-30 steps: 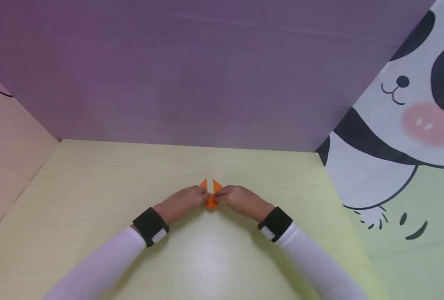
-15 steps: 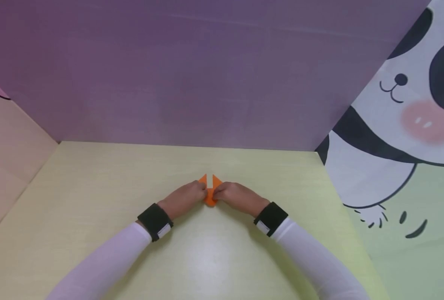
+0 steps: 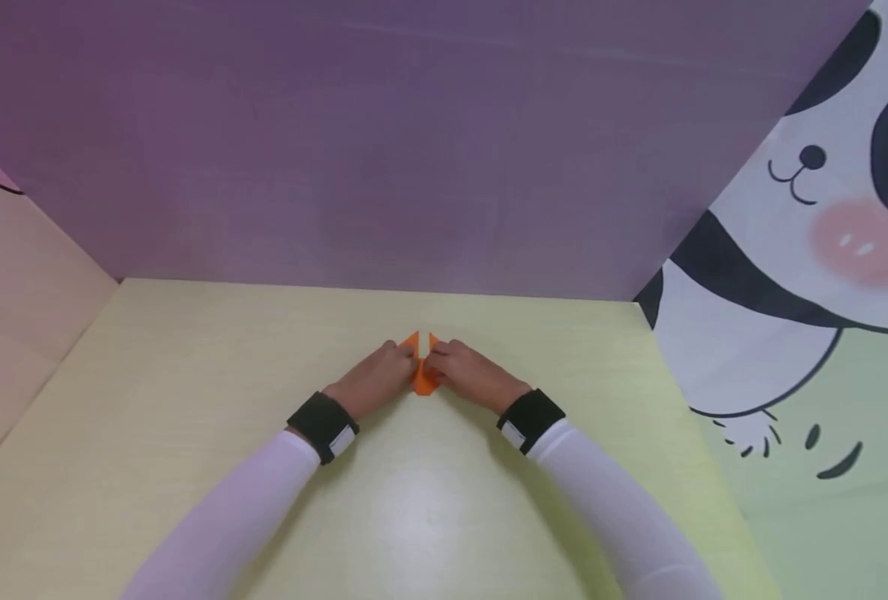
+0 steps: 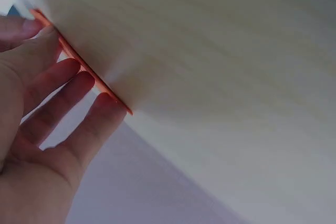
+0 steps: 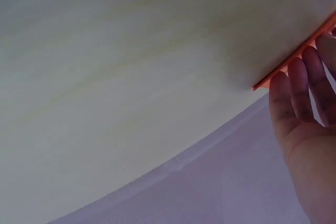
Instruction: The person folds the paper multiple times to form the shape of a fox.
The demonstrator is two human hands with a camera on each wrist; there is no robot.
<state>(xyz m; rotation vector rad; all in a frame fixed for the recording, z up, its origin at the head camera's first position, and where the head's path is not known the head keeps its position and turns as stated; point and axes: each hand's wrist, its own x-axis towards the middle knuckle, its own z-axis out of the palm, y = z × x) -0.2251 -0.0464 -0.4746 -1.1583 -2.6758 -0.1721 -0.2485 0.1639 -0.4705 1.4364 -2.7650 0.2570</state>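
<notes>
A small orange folded paper [image 3: 425, 387] with two points at its far side is between my two hands, near the middle of the table. My left hand [image 3: 378, 380] pinches its left side, and my right hand [image 3: 477, 377] pinches its right side. Seen almost edge-on in the left wrist view, the orange paper [image 4: 88, 68] lies against the thumb and fingertips. The right wrist view has only part of the paper [image 5: 292, 58], along the fingertips. Fingers cover much of both sides in the head view.
The pale wooden table [image 3: 212, 358] reaches back to a purple wall panel [image 3: 384, 167]. On the right is a wall with a printed panda [image 3: 744, 350]; a pinkish wall [image 3: 24, 317] borders the left. Black bands [image 3: 324, 427] circle both wrists.
Both hands and the orange folded paper have shifted away from me, toward the back of the table. The forearms have drawn slightly closer together. Both hands keep hold of the paper.
</notes>
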